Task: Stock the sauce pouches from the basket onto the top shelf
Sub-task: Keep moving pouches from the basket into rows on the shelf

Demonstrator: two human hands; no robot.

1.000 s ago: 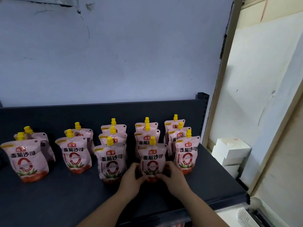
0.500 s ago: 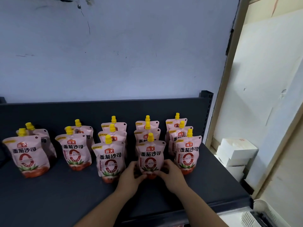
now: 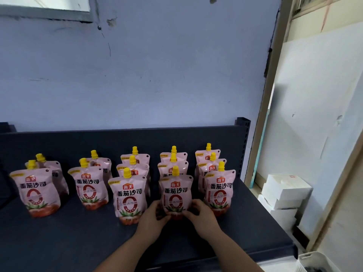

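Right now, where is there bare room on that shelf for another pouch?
Bare shelf runs along the front, left of the left hand and right of the right hand. Crowded: the three-deep columns beside the pouch both grip.

Your left hand (image 3: 152, 216) and right hand (image 3: 198, 213) wrap the lower corners of the front pouch (image 3: 175, 193), so you can't see its base or where it meets the shelf (image 3: 59, 242). Right behind that pouch, two more pouches (image 3: 182, 167) show only yellow caps and top strips. The rows either side of it stack up the same way, back ones mostly hidden. The small print beside its red ring is too fine to read. Down and right of that pouch, the white basket (image 3: 314, 260) is clipped by the frame corner, its inside too dark to tell. Below it, both forearms run off the bottom edge. Far left of it, the shelf runs out of frame.
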